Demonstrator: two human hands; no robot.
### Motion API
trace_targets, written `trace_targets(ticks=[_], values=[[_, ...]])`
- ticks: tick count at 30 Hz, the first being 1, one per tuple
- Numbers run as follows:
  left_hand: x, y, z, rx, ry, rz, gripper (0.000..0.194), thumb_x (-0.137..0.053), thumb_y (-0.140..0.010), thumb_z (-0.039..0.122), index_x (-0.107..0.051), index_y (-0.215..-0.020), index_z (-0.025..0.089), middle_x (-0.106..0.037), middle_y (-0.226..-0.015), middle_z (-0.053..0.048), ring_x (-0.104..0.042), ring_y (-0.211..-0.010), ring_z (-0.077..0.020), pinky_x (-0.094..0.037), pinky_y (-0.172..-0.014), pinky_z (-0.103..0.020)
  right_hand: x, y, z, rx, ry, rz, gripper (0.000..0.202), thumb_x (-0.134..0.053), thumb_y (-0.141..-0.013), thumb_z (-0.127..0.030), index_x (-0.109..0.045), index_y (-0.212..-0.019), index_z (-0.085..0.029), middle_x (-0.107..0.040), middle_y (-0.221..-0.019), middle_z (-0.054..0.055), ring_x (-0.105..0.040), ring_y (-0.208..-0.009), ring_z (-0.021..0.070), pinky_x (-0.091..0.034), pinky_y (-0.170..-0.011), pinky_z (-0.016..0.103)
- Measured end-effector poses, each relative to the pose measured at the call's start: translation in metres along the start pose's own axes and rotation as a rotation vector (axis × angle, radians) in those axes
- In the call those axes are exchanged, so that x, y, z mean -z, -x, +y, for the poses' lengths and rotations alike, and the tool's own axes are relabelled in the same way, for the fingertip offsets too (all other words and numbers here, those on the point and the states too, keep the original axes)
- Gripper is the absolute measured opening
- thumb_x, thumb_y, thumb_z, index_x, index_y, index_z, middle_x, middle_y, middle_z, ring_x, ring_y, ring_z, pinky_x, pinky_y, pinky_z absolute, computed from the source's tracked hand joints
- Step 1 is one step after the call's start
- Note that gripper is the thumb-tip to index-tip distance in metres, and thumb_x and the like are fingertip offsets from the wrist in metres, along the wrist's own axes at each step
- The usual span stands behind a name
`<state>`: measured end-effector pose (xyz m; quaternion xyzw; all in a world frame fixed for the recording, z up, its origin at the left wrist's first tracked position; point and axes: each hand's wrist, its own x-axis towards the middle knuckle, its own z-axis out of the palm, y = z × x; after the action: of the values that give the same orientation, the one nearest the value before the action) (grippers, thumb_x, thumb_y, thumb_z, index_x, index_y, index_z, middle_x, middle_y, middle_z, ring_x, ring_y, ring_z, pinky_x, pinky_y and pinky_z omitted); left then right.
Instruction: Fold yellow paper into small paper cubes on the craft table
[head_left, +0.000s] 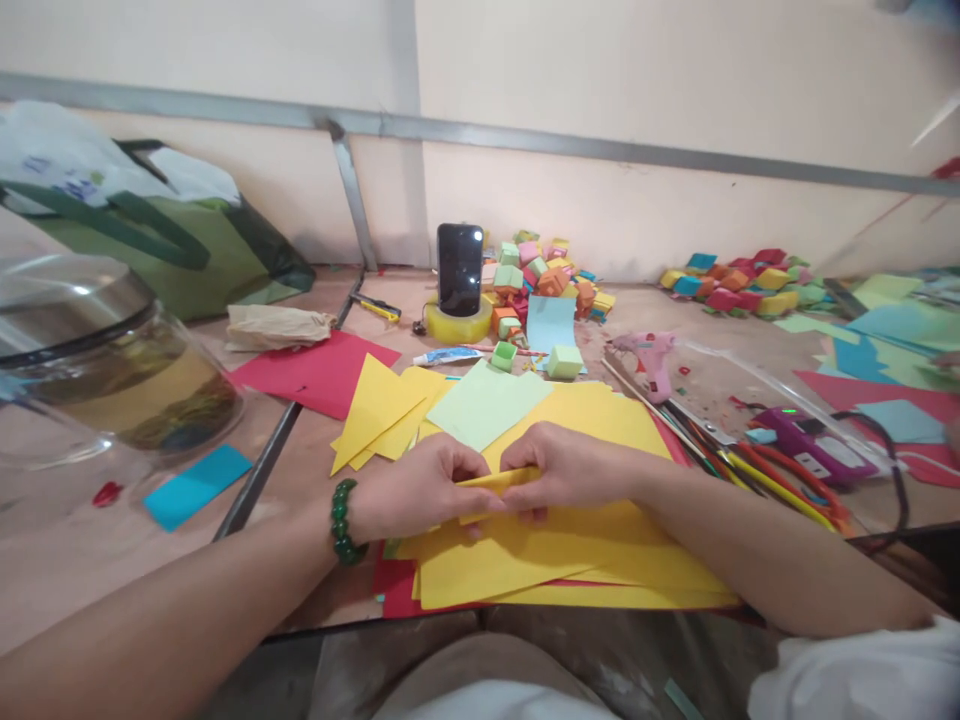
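My left hand (435, 485), with a green bead bracelet at the wrist, pinches one end of a small folded piece of yellow paper (499, 480). On its other end my right hand (551, 470) is closed, thumb on the near side. The two thumbs almost meet, and the fingers behind the paper are partly hidden. Beneath both hands lies a stack of large yellow sheets (525, 560) over red ones. Just beyond them are light green paper (484, 400) and yellow triangular pieces (379, 405).
Folded paper cubes (536, 275) are piled behind a phone (459, 270) propped on a tape roll (457, 322). A pink glue gun (651, 360), orange-handled scissors (799, 480) and a purple power strip (817, 445) lie right. A glass jug (150, 370) stands left, beside blue paper (196, 487).
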<state>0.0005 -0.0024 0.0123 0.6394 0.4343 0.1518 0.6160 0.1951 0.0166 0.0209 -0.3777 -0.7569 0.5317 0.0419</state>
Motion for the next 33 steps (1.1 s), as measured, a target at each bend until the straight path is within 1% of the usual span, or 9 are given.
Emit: trace_targets(ticks=[2,5,8,12,17,20,23,30,33], values=[[0.003,-0.001,-0.002,-0.015,0.045,0.055,0.025,-0.071,-0.062,0.035,-0.058,-0.053,0.015,-0.059,-0.047,0.003,-0.051,-0.041,-0.0078,-0.033,-0.039,-0.015,0.008,0.002,0.002,0.058,-0.101,0.031,0.025,-0.069,-0.074,-0.038,-0.064,-0.071,-0.013,-0.066,-0.061,-0.001,-0.062,-0.052,0.0094,-0.044,-0.050,0.017],[0.009,-0.005,-0.008,-0.113,0.188,0.213,0.027,-0.075,-0.062,0.038,-0.063,-0.059,0.014,-0.062,-0.052,0.002,-0.054,-0.048,-0.0079,-0.041,-0.047,-0.016,0.024,0.005,0.005,0.152,-0.330,0.120,0.034,-0.077,-0.065,-0.039,-0.066,-0.086,-0.013,-0.071,-0.076,0.003,-0.068,-0.066,0.0133,-0.051,-0.060,0.021],[0.011,-0.008,-0.013,-0.160,0.356,0.295,0.032,-0.078,-0.061,0.043,-0.066,-0.067,0.014,-0.064,-0.063,0.001,-0.057,-0.054,-0.0079,-0.048,-0.057,-0.018,0.028,0.003,0.005,0.208,-0.462,0.205,0.038,-0.081,-0.060,-0.037,-0.067,-0.086,-0.013,-0.071,-0.081,0.004,-0.068,-0.069,0.0135,-0.054,-0.064,0.023],[0.010,-0.008,-0.013,-0.148,0.380,0.318,0.035,-0.081,-0.058,0.043,-0.066,-0.066,0.013,-0.057,-0.056,0.004,-0.059,-0.054,-0.0082,-0.047,-0.056,-0.017,0.016,-0.003,0.002,0.241,-0.497,0.306,0.031,-0.078,-0.064,-0.037,-0.068,-0.080,-0.013,-0.069,-0.069,0.001,-0.064,-0.055,0.0091,-0.051,-0.054,0.019],[0.007,-0.007,-0.010,-0.151,0.367,0.307,0.037,-0.082,-0.057,0.046,-0.069,-0.069,0.013,-0.061,-0.061,0.003,-0.058,-0.053,-0.0066,-0.044,-0.052,-0.014,0.007,-0.006,0.001,0.353,-0.566,0.330,0.025,-0.078,-0.061,-0.029,-0.068,-0.077,-0.013,-0.066,-0.066,-0.001,-0.063,-0.061,0.0097,-0.055,-0.057,0.022],[0.006,-0.007,-0.010,-0.142,0.356,0.290,0.037,-0.082,-0.058,0.047,-0.071,-0.073,0.014,-0.063,-0.064,0.002,-0.058,-0.055,-0.0072,-0.046,-0.055,-0.016,0.006,-0.007,0.002,0.330,-0.568,0.359,0.022,-0.075,-0.062,-0.027,-0.068,-0.077,-0.013,-0.066,-0.063,-0.001,-0.062,-0.055,0.0089,-0.054,-0.055,0.021],[0.004,-0.007,-0.008,-0.142,0.335,0.294,0.038,-0.081,-0.057,0.048,-0.070,-0.070,0.014,-0.061,-0.061,0.002,-0.056,-0.055,-0.0076,-0.048,-0.056,-0.017,0.006,-0.007,0.004,0.282,-0.563,0.395,0.021,-0.072,-0.061,-0.024,-0.069,-0.078,-0.012,-0.067,-0.059,-0.001,-0.062,-0.049,0.0088,-0.052,-0.051,0.020],[0.004,-0.005,-0.003,-0.187,0.143,0.423,0.041,-0.078,-0.059,0.053,-0.065,-0.064,0.014,-0.061,-0.058,0.001,-0.058,-0.053,-0.0110,-0.046,-0.054,-0.021,0.011,-0.007,0.004,0.153,-0.570,0.480,0.014,-0.065,-0.058,-0.023,-0.067,-0.068,-0.012,-0.068,-0.054,0.000,-0.063,-0.042,0.0103,-0.045,-0.042,0.016],[0.005,-0.005,-0.006,-0.197,0.063,0.435,0.041,-0.075,-0.062,0.053,-0.062,-0.061,0.014,-0.060,-0.055,0.000,-0.058,-0.052,-0.0127,-0.044,-0.052,-0.022,0.018,-0.006,0.006,0.108,-0.535,0.517,0.010,-0.064,-0.057,-0.019,-0.065,-0.064,-0.012,-0.068,-0.053,0.000,-0.063,-0.043,0.0106,-0.046,-0.042,0.016]])
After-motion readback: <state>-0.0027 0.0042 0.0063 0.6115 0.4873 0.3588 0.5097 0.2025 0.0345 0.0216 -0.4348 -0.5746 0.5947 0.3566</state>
